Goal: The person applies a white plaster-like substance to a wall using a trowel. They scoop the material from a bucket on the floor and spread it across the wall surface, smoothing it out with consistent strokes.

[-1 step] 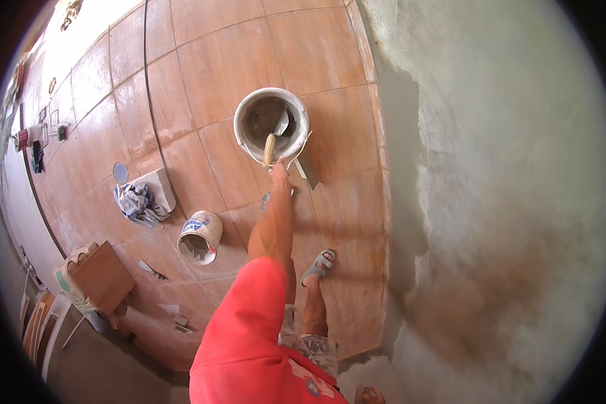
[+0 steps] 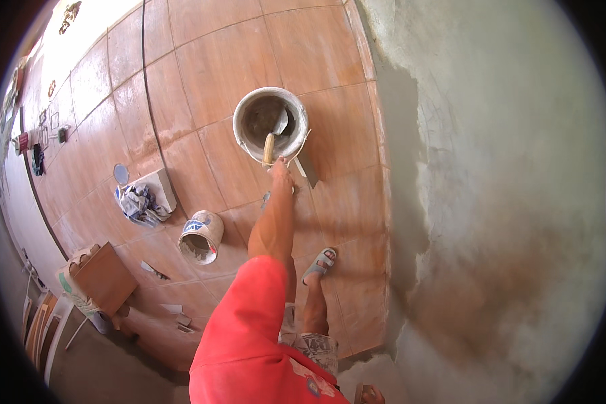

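Grey-smeared, the bucket stands mouth-up on the tiles, left hand curled round its wire; the trowel in it runs lengthwise from wooden grip, near that hand, to blade, away and slightly right; what the right hand holds I cannot tell

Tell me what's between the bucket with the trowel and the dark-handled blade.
In the head view, a smaller white bucket sits between the trowel bucket and blade, with bare tiles on either side.
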Tool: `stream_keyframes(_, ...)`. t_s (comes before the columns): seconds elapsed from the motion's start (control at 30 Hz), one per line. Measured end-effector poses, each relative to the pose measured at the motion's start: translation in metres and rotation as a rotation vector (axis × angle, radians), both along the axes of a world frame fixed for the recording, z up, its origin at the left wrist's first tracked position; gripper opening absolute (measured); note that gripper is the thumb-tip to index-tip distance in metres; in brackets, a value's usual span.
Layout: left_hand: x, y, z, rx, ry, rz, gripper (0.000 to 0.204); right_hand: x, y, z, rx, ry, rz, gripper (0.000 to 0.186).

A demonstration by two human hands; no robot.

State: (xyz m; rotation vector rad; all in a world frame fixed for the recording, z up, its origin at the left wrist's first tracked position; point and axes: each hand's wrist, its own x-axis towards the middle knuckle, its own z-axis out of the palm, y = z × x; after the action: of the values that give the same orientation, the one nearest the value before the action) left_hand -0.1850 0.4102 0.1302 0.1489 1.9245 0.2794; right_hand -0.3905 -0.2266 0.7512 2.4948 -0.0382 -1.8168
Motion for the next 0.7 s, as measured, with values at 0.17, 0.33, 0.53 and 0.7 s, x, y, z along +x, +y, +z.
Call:
stream_keyframes(0.17, 0.075, -0.015, 0.073, -0.044, -0.088, 0.142, 0.008, 0.008, 0.129, 0.016, -0.052, -0.251, -1.468, 0.039)
stream_keyframes(0.33, 0.044, 0.064, 0.100, 0.033, -0.370, 0.264, 0.017, -0.057, 0.076, -0.005, -0.054, -0.196, -1.318, 0.041)
stream_keyframes(0.53, 0.028, 0.014, 0.194, 0.047, -0.595, 0.063, 0.015, -0.111, 0.065, -0.012, -0.015, -0.314, -1.065, 0.055)
stream_keyframes(0.7, -0.023, -0.089, 0.272, -0.046, -0.594, -0.262, 0.010, -0.140, 0.069, -0.018, 0.020, -0.365, -1.390, 0.054)
